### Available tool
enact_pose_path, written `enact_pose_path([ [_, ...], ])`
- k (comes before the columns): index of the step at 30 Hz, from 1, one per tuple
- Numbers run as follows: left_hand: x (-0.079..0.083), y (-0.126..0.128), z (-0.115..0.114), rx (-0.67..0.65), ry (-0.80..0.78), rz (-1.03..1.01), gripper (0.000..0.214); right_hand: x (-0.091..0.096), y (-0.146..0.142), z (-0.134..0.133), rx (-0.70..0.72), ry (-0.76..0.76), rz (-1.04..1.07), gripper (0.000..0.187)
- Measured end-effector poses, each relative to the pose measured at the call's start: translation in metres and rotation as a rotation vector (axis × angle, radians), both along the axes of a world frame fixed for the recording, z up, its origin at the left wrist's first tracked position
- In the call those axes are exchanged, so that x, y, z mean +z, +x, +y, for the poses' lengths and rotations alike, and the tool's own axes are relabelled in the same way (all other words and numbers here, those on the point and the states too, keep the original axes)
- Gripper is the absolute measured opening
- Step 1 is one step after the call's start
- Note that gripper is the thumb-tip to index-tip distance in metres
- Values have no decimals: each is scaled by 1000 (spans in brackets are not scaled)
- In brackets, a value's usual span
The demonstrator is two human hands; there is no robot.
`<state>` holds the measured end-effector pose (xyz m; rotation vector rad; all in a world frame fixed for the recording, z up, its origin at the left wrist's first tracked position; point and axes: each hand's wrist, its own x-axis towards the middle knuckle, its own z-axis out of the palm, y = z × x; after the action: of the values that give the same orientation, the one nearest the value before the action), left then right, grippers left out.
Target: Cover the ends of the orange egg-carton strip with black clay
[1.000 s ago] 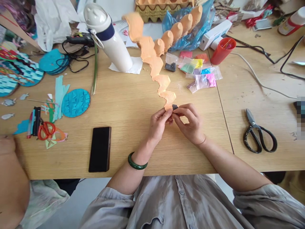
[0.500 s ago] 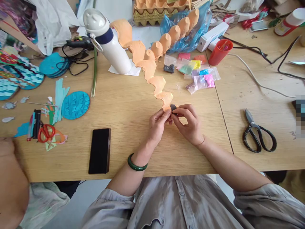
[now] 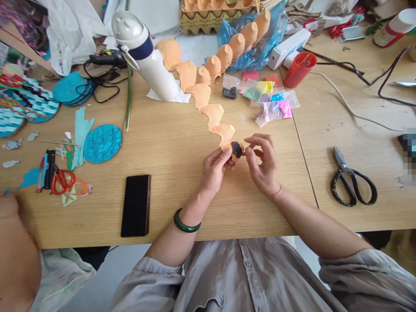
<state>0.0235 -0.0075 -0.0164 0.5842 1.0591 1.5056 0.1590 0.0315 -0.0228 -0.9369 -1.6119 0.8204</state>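
A jagged orange egg-carton strip [image 3: 212, 113] runs down the table to my hands. My left hand [image 3: 214, 169] pinches its near end, thumb on top, the other fingers partly hidden beneath. Dark grey, clay-like material [image 3: 236, 149] covers part of the cup at that end. Just right of the cup is my right hand [image 3: 264, 167], its fingers curved and apart with nothing visible in them; whether a fingertip touches the cup's edge I cannot tell. Beyond the strip, a row of orange carton cups [image 3: 225, 56] slants away. Small bags of coloured clay [image 3: 276, 102] lie to its right.
A black phone [image 3: 136, 206] lies left of my arms, black-handled scissors [image 3: 353, 177] to the right. A white bottle [image 3: 156, 71], a red cup [image 3: 299, 70] and stacked egg trays [image 3: 214, 19] stand farther back. Another person's arm [image 3: 19, 255] rests at the left edge.
My right hand has drawn back to the right off the grey material, and its fingers have spread. More of the grey patch now shows. My left hand keeps its pinch on the strip.
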Motion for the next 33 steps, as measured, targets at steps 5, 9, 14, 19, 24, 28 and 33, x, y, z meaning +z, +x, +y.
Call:
enact_pose_path([
  [5,7,-2,1,-35,1,-80,41,3,1,12,269,-509,198,49],
  [9,10,-4,2,-80,-16,-95,43,12,4,18,438,-725,246,56],
  [14,8,-7,2,-115,-27,-61,45,14,6,22,441,-721,250,59],
  [19,6,-9,1,-147,-24,-50,45,10,5,24,429,-700,263,60],
  [24,3,-10,0,-140,-37,-30,43,9,4,23,433,-693,274,59],
  [28,2,-11,1,-149,-36,-11,36,6,3,22,433,-705,282,56],
  [33,2,-11,2,-166,-56,-7,31,2,3,23,432,-708,281,56],
])
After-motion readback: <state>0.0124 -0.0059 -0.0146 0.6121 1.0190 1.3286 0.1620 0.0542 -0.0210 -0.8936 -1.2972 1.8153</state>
